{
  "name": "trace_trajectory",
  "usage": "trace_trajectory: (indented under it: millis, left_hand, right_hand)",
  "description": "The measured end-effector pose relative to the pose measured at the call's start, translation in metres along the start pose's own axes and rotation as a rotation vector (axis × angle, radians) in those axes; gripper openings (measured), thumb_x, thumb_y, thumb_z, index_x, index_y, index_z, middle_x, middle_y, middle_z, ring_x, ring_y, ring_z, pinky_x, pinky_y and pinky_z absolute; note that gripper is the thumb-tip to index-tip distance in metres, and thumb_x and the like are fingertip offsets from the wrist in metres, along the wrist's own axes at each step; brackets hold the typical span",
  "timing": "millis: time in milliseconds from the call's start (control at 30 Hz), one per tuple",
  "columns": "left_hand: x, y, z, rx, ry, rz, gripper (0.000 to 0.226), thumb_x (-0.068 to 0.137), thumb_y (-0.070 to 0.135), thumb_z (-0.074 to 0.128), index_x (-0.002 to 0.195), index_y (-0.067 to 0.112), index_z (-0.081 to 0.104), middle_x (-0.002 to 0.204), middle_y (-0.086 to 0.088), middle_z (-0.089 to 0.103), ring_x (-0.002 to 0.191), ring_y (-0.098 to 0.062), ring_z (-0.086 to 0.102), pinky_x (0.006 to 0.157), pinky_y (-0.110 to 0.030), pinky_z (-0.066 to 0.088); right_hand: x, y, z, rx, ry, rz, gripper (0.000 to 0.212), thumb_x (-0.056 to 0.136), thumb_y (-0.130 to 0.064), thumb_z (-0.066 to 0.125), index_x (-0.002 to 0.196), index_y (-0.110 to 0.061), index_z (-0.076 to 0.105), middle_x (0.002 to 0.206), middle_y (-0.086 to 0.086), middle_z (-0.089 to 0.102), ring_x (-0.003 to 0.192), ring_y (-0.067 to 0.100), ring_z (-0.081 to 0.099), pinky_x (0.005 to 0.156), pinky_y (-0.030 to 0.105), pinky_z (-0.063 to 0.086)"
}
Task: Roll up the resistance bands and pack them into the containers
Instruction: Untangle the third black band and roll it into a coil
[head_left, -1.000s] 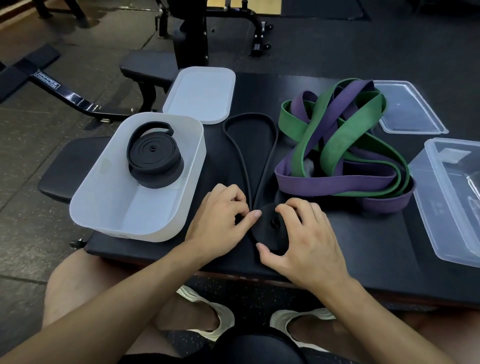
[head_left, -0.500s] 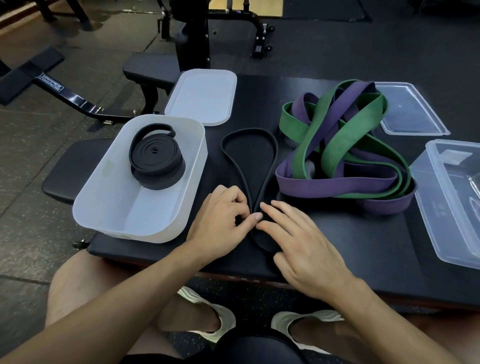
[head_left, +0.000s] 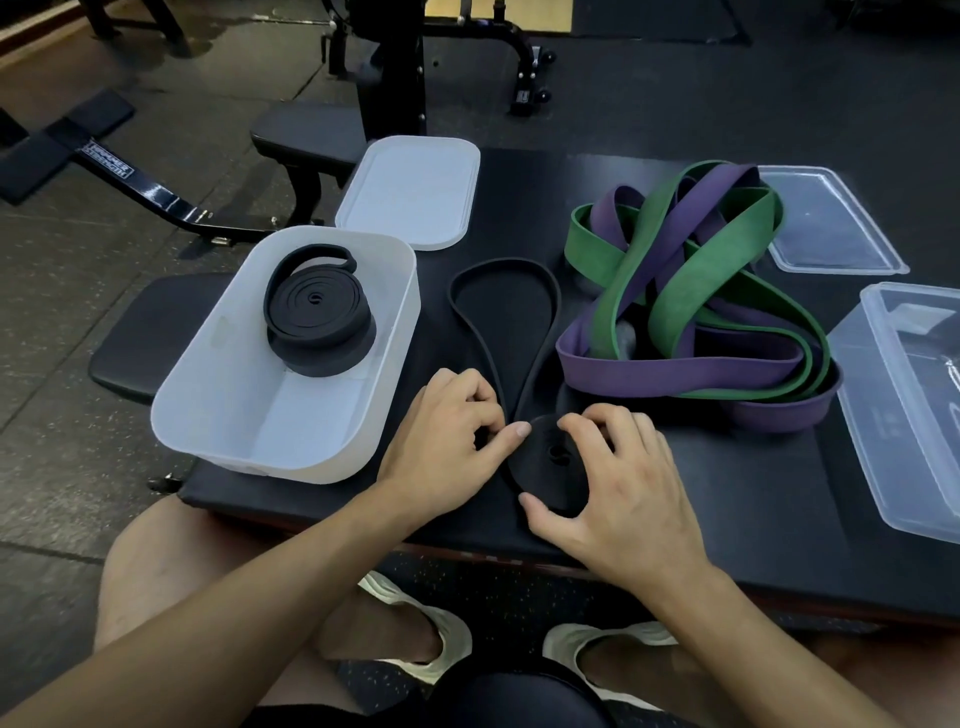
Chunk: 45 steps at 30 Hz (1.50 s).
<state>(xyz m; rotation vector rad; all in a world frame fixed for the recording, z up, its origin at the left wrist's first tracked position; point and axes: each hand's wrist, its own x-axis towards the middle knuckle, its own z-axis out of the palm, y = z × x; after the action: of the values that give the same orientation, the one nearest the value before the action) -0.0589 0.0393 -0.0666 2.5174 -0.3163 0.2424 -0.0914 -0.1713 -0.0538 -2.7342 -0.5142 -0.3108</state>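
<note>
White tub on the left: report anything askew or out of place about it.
The white tub sits skewed and juts past the left edge of the table, above a bench pad. Inside, the outer end of the rolled black band stands loose as a loop.

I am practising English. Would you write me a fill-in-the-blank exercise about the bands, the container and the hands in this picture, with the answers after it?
1. The rolled band inside the white container is ___ in colour.
2. The purple band is tangled with a band whose colour is ___.
3. While the left hand touches the loose strands, the ___ hand grips the coil of the half-rolled black band.

Missing words: black; green; right.
</note>
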Motion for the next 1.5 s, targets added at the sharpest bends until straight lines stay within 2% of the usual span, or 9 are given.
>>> trace_trajectory:
  millis: [300, 567, 700, 767, 867, 1067, 1200, 1333, 1500]
  left_hand:
    - [0.0017, 0.0008, -0.0010, 0.028, -0.020, -0.018, 0.041, 0.097, 0.058, 0.053, 0.074, 0.026, 0.065, 0.089, 0.018, 0.049, 0.091, -0.008, 0.042, 0.078, -0.026, 0.042]
    - [0.0024, 0.0021, -0.0014, 0.033, -0.045, 0.003, 0.037, 0.094, 0.059, 0.054, 0.075, 0.029, 0.065, 0.090, 0.020, 0.049, 0.090, -0.007, 0.043, 0.080, -0.025, 0.040]
    - [0.0023, 0.0030, -0.0041, 0.027, -0.051, -0.010, 0.035, 0.093, 0.059, 0.056, 0.072, 0.032, 0.059, 0.091, 0.019, 0.050, 0.091, -0.009, 0.043, 0.080, -0.027, 0.040]
    - [0.0021, 0.0042, -0.0043, 0.030, -0.058, -0.017, 0.033, 0.093, 0.059, 0.057, 0.071, 0.034, 0.055, 0.091, 0.019, 0.050, 0.092, -0.008, 0.042, 0.079, -0.024, 0.038]
    - [0.0020, 0.0039, -0.0033, 0.036, -0.056, -0.014, 0.033, 0.094, 0.058, 0.059, 0.070, 0.034, 0.056, 0.091, 0.018, 0.051, 0.092, -0.008, 0.043, 0.080, -0.023, 0.038]
    - [0.0012, 0.0033, -0.0020, 0.046, -0.052, 0.000, 0.034, 0.096, 0.055, 0.055, 0.075, 0.029, 0.059, 0.093, 0.018, 0.050, 0.091, -0.008, 0.043, 0.082, -0.025, 0.038]
    - [0.0020, 0.0025, -0.0014, 0.064, -0.057, -0.005, 0.035, 0.099, 0.054, 0.052, 0.081, 0.026, 0.063, 0.097, 0.018, 0.050, 0.093, -0.009, 0.042, 0.084, -0.025, 0.037]
    - [0.0015, 0.0015, -0.0014, 0.053, -0.048, -0.001, 0.033, 0.100, 0.052, 0.052, 0.080, 0.027, 0.061, 0.096, 0.019, 0.050, 0.093, -0.009, 0.043, 0.083, -0.025, 0.038]
    - [0.0020, 0.0009, -0.0020, 0.046, -0.053, 0.016, 0.032, 0.099, 0.051, 0.053, 0.078, 0.029, 0.059, 0.095, 0.018, 0.051, 0.092, -0.010, 0.043, 0.081, -0.026, 0.037]
  right_hand:
    - [0.0008, 0.0016, -0.0050, 0.126, -0.107, -0.111, 0.064, 0.068, -0.041, 0.065, 0.127, -0.016, 0.061, 0.136, 0.004, 0.051, 0.127, 0.025, 0.048, 0.104, 0.041, 0.047]
    - [0.0021, 0.0058, -0.0057, 0.136, -0.187, -0.331, 0.063, 0.074, -0.020, 0.056, 0.136, -0.013, 0.061, 0.159, 0.007, 0.044, 0.154, 0.020, 0.029, 0.124, 0.043, 0.026]
    - [-0.0064, 0.0020, -0.0050, 0.059, 0.030, -0.201, 0.064, 0.076, -0.051, 0.075, 0.125, -0.010, 0.068, 0.144, 0.007, 0.056, 0.135, 0.026, 0.051, 0.111, 0.044, 0.040]
    - [-0.0073, -0.0001, -0.0034, -0.031, 0.042, -0.020, 0.085, 0.071, -0.078, 0.070, 0.123, -0.011, 0.065, 0.130, 0.005, 0.056, 0.118, 0.028, 0.055, 0.100, 0.044, 0.044]
    - [-0.0056, -0.0017, 0.0014, -0.102, 0.005, 0.069, 0.094, 0.067, -0.090, 0.061, 0.121, -0.013, 0.060, 0.120, 0.004, 0.052, 0.105, 0.028, 0.052, 0.090, 0.044, 0.045]
    - [-0.0052, -0.0007, 0.0020, 0.014, 0.015, 0.029, 0.078, 0.070, -0.071, 0.070, 0.121, -0.014, 0.060, 0.122, 0.002, 0.050, 0.104, 0.023, 0.050, 0.090, 0.040, 0.048]
    - [-0.0041, 0.0015, -0.0012, 0.084, -0.031, -0.066, 0.068, 0.071, -0.053, 0.072, 0.125, -0.013, 0.061, 0.136, 0.004, 0.051, 0.123, 0.024, 0.050, 0.101, 0.040, 0.049]
    - [-0.0013, 0.0036, -0.0044, 0.126, -0.182, -0.275, 0.058, 0.075, -0.027, 0.058, 0.131, -0.012, 0.059, 0.158, 0.009, 0.041, 0.151, 0.027, 0.030, 0.122, 0.045, 0.031]
    - [0.0023, 0.0068, -0.0076, 0.057, -0.281, -0.384, 0.061, 0.077, -0.022, 0.048, 0.138, -0.014, 0.053, 0.166, 0.010, 0.030, 0.158, 0.020, 0.017, 0.126, 0.045, 0.021]
